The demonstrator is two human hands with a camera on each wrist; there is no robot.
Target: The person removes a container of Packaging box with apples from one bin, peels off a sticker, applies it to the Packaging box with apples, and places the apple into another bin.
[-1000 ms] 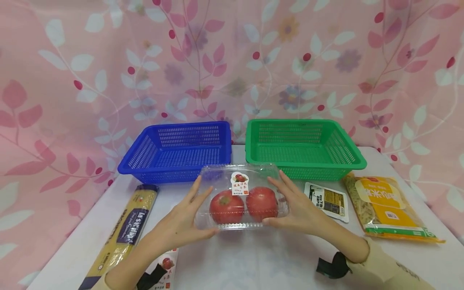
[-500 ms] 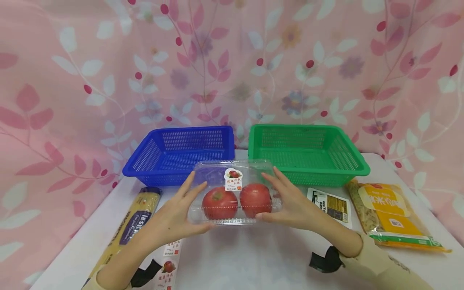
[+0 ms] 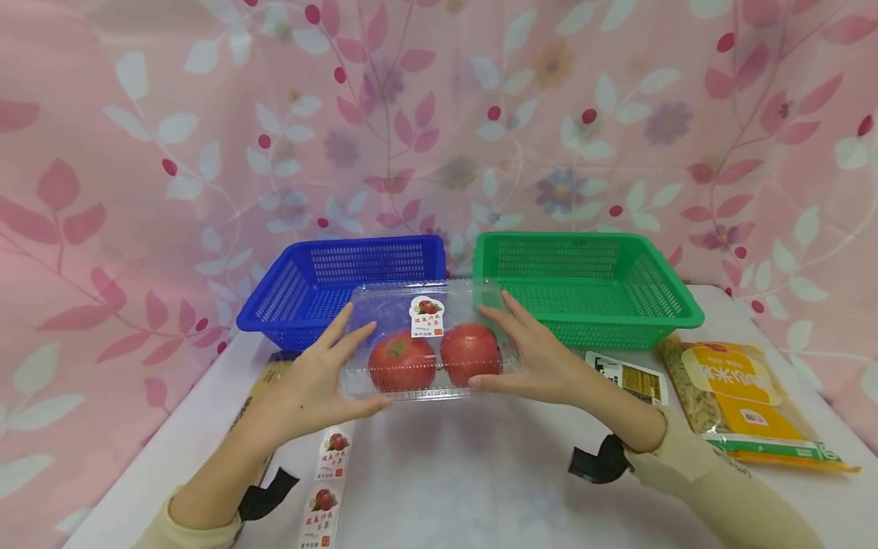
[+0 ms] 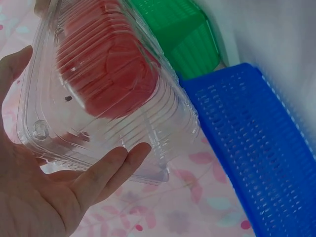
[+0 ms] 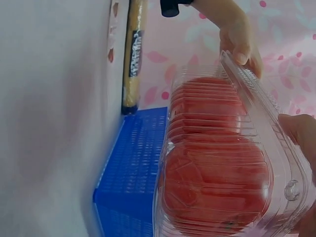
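A clear plastic clamshell box (image 3: 377,309) is held above the table, in front of the two baskets. Inside it lie two red apples (image 3: 402,361), and an apple sticker (image 3: 427,317) is on its lid. My left hand (image 3: 309,393) grips the box's left end, thumb at the near edge and fingers along the side. At the opposite end my right hand (image 3: 542,358) holds it the same way. From the left wrist view, fingers (image 4: 106,173) support the clear wall. The right wrist view shows the box's ridged underside, with the apples (image 5: 212,177) behind it.
Behind the box stand a blue basket (image 3: 274,305) and a green basket (image 3: 590,333). A spaghetti pack (image 5: 132,64) lies left, partly under my left arm, beside a sticker strip (image 3: 329,480). A small flat packet (image 3: 634,379) and a yellow bag (image 3: 744,396) lie right.
Both hands have carried the box a little to the left and up toward the baskets. My left forearm now covers more of the spaghetti pack, and more of the sticker strip shows.
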